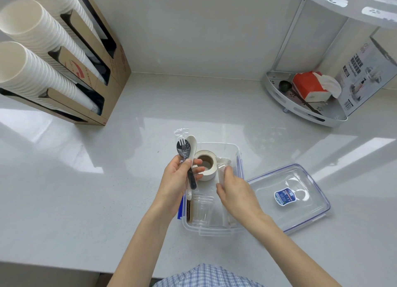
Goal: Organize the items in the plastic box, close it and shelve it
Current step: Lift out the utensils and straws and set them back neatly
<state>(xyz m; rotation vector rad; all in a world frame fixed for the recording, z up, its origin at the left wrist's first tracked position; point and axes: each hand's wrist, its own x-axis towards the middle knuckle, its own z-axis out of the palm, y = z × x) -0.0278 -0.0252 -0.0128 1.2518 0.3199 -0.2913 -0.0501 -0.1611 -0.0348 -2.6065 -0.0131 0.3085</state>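
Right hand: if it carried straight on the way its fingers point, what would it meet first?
Probably the clear wrapped packet the right hand already touches inside the plastic box, then the tape roll beside it. Depth is hard to judge from one view.

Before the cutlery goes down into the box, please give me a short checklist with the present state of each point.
1. Cutlery held firmly: ok. The left hand has its grip on the wrapped fork and the white spoon, above the box.
2. Right hand free: not ok. It holds a clear bag inside the box.
3. Free space in the box: cannot tell. The tape roll, a clear cup and the bag already lie in it.
4. Lid off and near: ok. It lies on the counter, right of the box.
5. Box latches open: ok.
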